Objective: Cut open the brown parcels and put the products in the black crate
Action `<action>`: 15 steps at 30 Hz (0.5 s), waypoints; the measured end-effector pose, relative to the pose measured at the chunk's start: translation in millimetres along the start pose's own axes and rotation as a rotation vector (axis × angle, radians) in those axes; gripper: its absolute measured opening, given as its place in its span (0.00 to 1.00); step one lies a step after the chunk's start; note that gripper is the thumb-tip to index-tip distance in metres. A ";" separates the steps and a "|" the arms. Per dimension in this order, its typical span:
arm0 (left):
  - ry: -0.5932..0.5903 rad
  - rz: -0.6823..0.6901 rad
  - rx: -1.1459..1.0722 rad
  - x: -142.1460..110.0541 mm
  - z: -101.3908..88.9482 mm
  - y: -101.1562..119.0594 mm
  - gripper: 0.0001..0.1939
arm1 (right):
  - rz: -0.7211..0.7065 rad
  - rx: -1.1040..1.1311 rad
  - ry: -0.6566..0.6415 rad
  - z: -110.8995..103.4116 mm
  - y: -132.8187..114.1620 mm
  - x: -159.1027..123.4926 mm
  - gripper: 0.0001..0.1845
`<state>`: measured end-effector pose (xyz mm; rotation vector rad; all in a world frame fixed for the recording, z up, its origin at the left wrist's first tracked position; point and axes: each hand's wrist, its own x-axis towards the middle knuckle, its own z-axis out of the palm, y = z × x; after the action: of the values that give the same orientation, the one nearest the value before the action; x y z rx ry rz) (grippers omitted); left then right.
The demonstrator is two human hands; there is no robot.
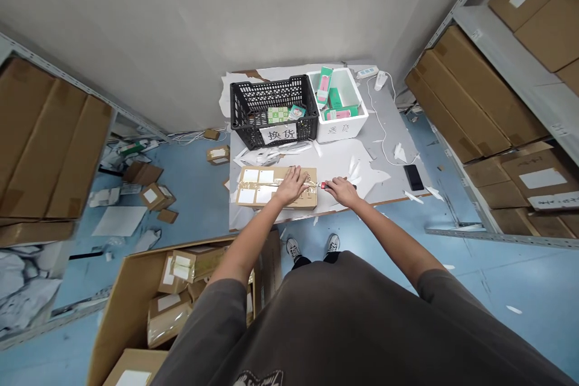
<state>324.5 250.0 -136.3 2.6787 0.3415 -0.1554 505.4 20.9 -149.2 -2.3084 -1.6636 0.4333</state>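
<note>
A long cardboard box point(246, 186) with white labels and clear tape along its top lies near the front edge of the table. My left hand point(292, 184) rests flat on the box's top, right of its middle, fingers stretched out. At the box's right end, my right hand point(341, 190) is closed around a red-and-black box cutter point(323, 186). The cutter points left, its tip at the taped seam; whether the blade is in the tape I cannot tell.
Behind the box stand a black plastic crate point(274, 136) and a white foam bin point(341, 129), both holding small packages. A phone point(413, 177) lies on the table's right. A large carton point(120, 289) of boxes stands at my left; shelves point(520, 66) flank both sides.
</note>
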 end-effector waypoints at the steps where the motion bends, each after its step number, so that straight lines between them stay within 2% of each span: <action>1: 0.002 -0.004 -0.006 -0.3 -0.3 0.2 0.33 | 0.003 0.015 0.002 -0.4 0.4 1.4 0.21; 9: 0.015 -0.012 0.046 -3.6 -6.5 6.2 0.32 | 0.097 0.074 0.039 -13.4 -3.3 1.2 0.15; 12: 0.024 -0.003 0.058 -2.9 -14.8 9.1 0.32 | 0.316 0.292 0.134 -10.7 -11.8 -8.0 0.14; 15: 0.058 -0.055 0.060 -8.1 -28.7 4.7 0.34 | 0.617 0.711 0.247 8.8 -40.8 -11.1 0.19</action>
<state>319.5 256.6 -107.3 2.7381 0.4357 -0.1060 463.1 23.3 -140.8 -2.1272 -0.5138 0.6849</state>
